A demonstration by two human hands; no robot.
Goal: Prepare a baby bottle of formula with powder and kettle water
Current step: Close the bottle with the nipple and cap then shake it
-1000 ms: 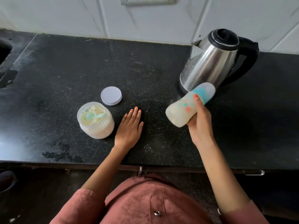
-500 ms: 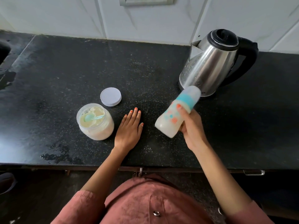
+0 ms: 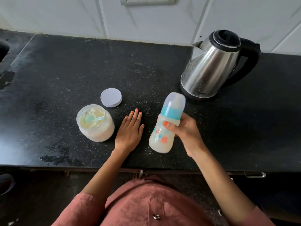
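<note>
My right hand (image 3: 187,132) grips a capped baby bottle (image 3: 166,126) around its middle, above the black counter (image 3: 65,70). The bottle has a teal collar, a clear cap and milky liquid inside, and it stands nearly upright, tilted slightly right. My left hand (image 3: 130,132) rests flat on the counter, fingers straight, between the bottle and an open jar of formula powder (image 3: 95,123). A teal scoop (image 3: 92,119) lies in the powder. The jar's white lid (image 3: 111,97) lies flat just behind it. A steel kettle (image 3: 215,66) with a black handle stands at the back right.
A white tiled wall (image 3: 146,17) runs behind the counter. Wet patches (image 3: 60,157) mark the counter near its front left edge. A sink edge (image 3: 3,48) shows at the far left. The counter's front edge (image 3: 146,168) lies close to my body.
My right hand has swung the bottle down and left, from lying tilted near the kettle to nearly upright beside my left hand. The left hand stayed flat on the counter.
</note>
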